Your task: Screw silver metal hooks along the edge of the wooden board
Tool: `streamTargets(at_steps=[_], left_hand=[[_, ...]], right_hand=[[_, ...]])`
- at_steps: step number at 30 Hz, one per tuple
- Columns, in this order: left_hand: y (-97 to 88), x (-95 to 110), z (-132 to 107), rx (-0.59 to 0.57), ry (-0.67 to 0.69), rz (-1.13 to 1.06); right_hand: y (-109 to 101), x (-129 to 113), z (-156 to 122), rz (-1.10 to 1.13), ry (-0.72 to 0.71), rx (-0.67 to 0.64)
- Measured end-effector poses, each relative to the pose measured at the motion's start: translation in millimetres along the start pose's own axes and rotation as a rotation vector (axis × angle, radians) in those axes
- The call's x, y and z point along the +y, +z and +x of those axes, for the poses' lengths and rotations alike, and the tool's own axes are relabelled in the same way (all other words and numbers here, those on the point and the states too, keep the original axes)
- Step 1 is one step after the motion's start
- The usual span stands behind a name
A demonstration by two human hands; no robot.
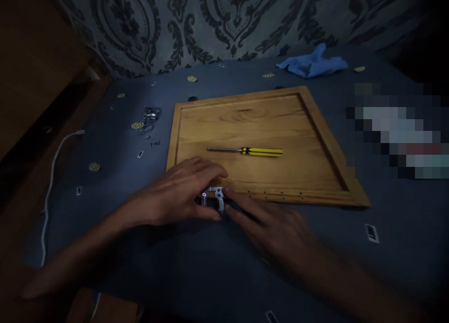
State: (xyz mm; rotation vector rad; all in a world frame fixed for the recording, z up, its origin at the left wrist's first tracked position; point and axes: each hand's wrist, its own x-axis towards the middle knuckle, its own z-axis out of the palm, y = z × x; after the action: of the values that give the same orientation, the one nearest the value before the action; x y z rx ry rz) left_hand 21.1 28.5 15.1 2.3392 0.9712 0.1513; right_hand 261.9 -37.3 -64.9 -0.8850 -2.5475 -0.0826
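Note:
A wooden cabinet door panel (308,140) lies flat on a blue cloth-covered surface. A yellow-handled screwdriver (261,151) rests across its middle. At the panel's near left corner sits a small metal hinge (213,194). My left hand (178,192) lies over that corner with its fingers curled against the hinge. My right hand (270,222) comes in from the right, its fingertips pinching the hinge's lower end. A row of small holes (277,193) runs along the panel's near rail.
Loose metal hardware (151,113) and screws (154,144) lie left of the panel. A white cable (52,173) runs along the left edge. A crumpled blue cloth (312,63) sits at the back. A blurred-out patch (396,131) covers the right. Patterned wallpaper stands behind.

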Motion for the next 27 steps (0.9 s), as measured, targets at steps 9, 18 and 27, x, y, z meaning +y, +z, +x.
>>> streamTargets(at_steps=[9, 18, 27], left_hand=[[15.9, 6, -1, 0.033, -0.028, -0.018], [29.0, 5, -10, 0.142, -0.051, -0.052], [33.3, 9, -12, 0.195, -0.04, 0.0]], right_hand=[[1, 0, -3, 0.034, 0.013, -0.06], [-2, -1, 0, 0.034, 0.008, -0.04], [-3, -1, 1, 0.048, 0.0, -0.014]])
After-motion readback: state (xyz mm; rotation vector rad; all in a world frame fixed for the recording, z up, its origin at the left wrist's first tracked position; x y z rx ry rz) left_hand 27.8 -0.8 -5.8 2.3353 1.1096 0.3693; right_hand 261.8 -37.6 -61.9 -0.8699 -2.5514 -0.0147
